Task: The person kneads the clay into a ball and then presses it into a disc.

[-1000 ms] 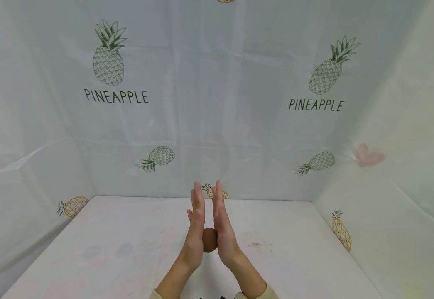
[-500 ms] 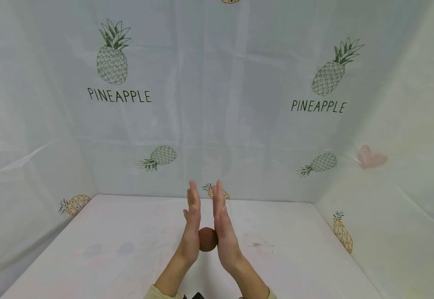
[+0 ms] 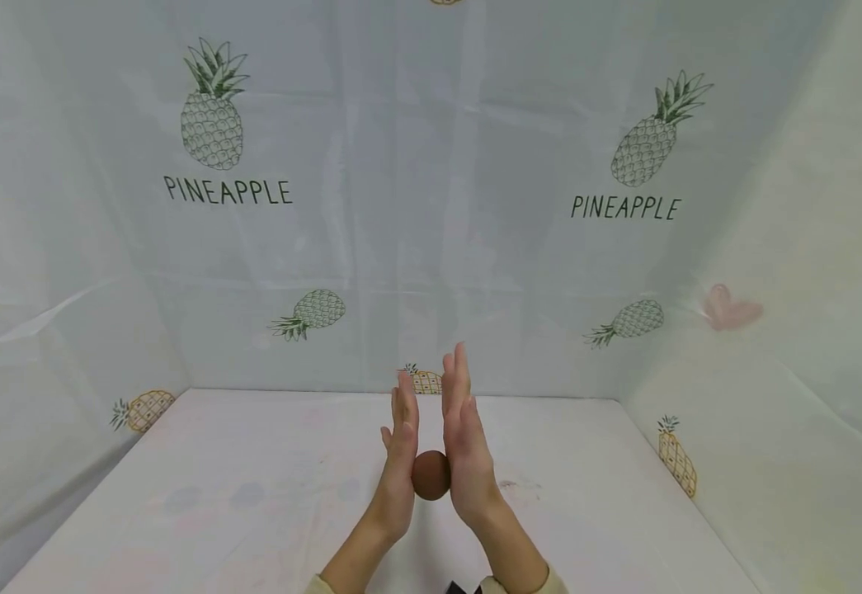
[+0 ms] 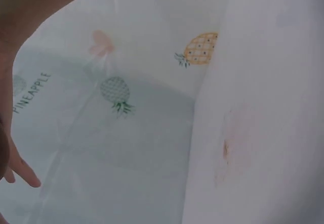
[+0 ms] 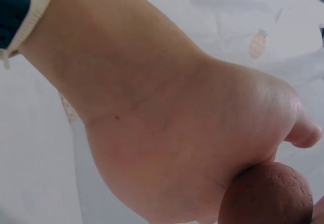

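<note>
A smooth-looking brown ball [image 3: 431, 476] is pressed between two flat palms above the table. Close up in the right wrist view, the ball [image 5: 268, 196] shows fine cracks like clay. My left hand [image 3: 401, 470] touches its left side with straight fingers pointing forward and up. On the other side my right hand [image 3: 469, 462] presses it with the heel of the palm, its fingers also straight. The right fingertips reach higher than the left ones. Only a sliver of the ball [image 4: 3, 148] shows at the edge of the left wrist view.
A pale table [image 3: 252, 462] with faint stains lies below the hands. White sheeting [image 3: 431, 206] printed with pineapples stands behind it and along both sides. A reddish-brown smudge [image 4: 226, 150] marks the tabletop.
Both hands and the ball shift slightly left, then right. Since half a second ago the right hand has slid forward and the left back, with the ball kept between the palms.
</note>
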`<action>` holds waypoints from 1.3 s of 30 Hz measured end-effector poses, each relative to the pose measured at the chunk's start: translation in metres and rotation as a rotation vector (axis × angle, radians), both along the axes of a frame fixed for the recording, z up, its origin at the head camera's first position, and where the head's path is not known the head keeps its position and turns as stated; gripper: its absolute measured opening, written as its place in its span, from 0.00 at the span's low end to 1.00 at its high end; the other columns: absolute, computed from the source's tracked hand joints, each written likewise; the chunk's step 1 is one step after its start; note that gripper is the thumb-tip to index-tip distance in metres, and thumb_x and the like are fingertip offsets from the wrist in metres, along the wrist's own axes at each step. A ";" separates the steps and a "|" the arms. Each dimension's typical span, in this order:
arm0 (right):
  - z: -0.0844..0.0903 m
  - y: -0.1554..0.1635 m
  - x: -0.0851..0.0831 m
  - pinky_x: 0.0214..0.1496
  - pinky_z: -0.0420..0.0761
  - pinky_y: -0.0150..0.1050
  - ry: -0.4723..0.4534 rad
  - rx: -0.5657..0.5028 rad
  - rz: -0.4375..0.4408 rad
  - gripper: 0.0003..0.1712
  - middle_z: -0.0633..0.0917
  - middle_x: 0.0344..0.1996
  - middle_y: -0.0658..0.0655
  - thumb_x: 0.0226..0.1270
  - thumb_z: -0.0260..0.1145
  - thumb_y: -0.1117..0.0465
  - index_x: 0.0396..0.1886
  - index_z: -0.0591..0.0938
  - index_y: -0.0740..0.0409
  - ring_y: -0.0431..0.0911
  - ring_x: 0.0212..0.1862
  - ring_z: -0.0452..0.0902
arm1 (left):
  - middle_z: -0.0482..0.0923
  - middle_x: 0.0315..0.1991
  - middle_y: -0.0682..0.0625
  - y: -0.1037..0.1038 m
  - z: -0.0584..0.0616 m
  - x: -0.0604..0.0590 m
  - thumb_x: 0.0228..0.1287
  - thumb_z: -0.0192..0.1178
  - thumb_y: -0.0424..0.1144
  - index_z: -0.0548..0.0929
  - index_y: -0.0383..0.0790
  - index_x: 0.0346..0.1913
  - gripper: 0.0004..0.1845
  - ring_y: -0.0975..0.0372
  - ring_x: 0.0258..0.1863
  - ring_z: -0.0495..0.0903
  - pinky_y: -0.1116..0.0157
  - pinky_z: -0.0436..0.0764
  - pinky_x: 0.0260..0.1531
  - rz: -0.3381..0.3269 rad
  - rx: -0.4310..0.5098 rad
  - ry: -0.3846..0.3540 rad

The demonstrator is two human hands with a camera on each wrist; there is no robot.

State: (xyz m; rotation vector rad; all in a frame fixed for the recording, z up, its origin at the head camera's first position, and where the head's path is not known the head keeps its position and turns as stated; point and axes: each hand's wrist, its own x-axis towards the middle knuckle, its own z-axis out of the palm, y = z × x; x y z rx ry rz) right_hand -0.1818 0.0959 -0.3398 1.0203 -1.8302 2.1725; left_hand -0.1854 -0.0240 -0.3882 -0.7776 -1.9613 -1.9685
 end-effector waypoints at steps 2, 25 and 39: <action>0.000 0.001 -0.002 0.80 0.20 0.67 0.002 -0.006 -0.005 0.33 0.36 0.86 0.40 0.87 0.20 0.41 0.87 0.33 0.27 0.47 0.87 0.25 | 0.22 0.85 0.67 0.001 -0.001 0.001 0.86 0.18 0.50 0.29 0.67 0.85 0.31 0.65 0.83 0.18 0.34 0.11 0.71 -0.009 -0.001 0.002; -0.018 -0.019 -0.012 0.81 0.22 0.66 -0.055 0.050 0.038 0.32 0.34 0.86 0.37 0.87 0.20 0.41 0.86 0.33 0.25 0.42 0.86 0.25 | 0.23 0.86 0.66 -0.013 0.016 0.011 0.85 0.17 0.53 0.30 0.65 0.86 0.31 0.64 0.84 0.19 0.38 0.12 0.73 0.032 0.017 0.041; -0.013 -0.026 0.005 0.77 0.21 0.73 -0.019 0.084 0.036 0.33 0.36 0.86 0.40 0.87 0.21 0.43 0.87 0.33 0.28 0.45 0.87 0.26 | 0.20 0.85 0.67 -0.027 0.014 -0.004 0.85 0.17 0.55 0.28 0.66 0.85 0.31 0.65 0.83 0.16 0.38 0.10 0.72 0.066 0.032 0.025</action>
